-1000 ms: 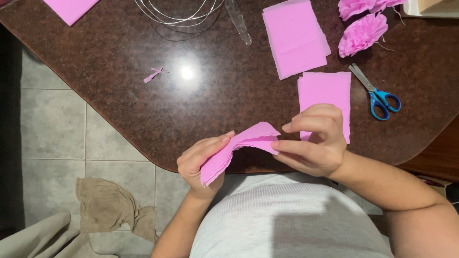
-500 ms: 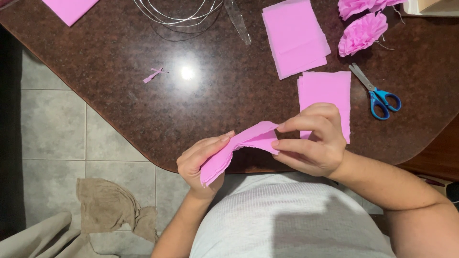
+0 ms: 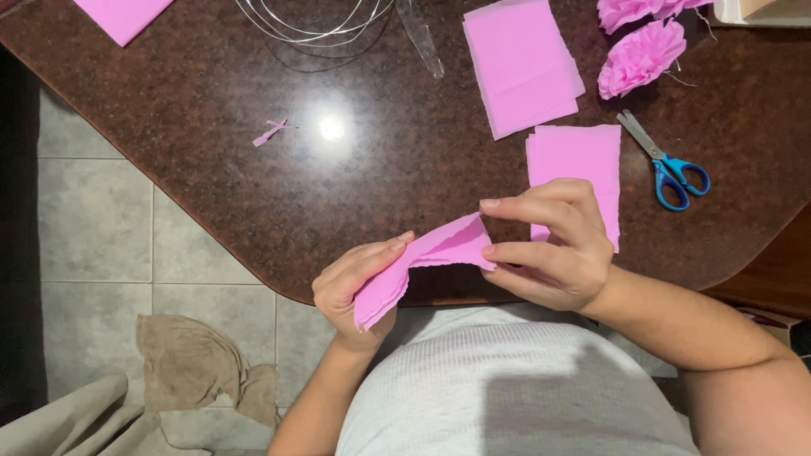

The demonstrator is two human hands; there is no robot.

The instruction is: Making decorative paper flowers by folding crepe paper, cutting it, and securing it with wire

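Note:
A folded stack of pink tissue paper [image 3: 422, 262] is held over the near edge of a dark brown stone table [image 3: 253, 186]. My left hand [image 3: 351, 283] grips its lower left end, thumb on top. My right hand [image 3: 553, 249] pinches its right end between thumb and fingers. The strip bends upward in the middle. Just behind my right hand a flat pile of pink paper rectangles [image 3: 579, 165] lies on the table.
Blue-handled scissors [image 3: 667, 165] lie right of that pile. A larger pink paper stack [image 3: 519, 63], finished pink paper flowers [image 3: 642, 55], coiled thin wire [image 3: 312, 21] and a small pink scrap [image 3: 270, 133] sit farther back. A beige cloth [image 3: 190, 363] lies on the tiled floor.

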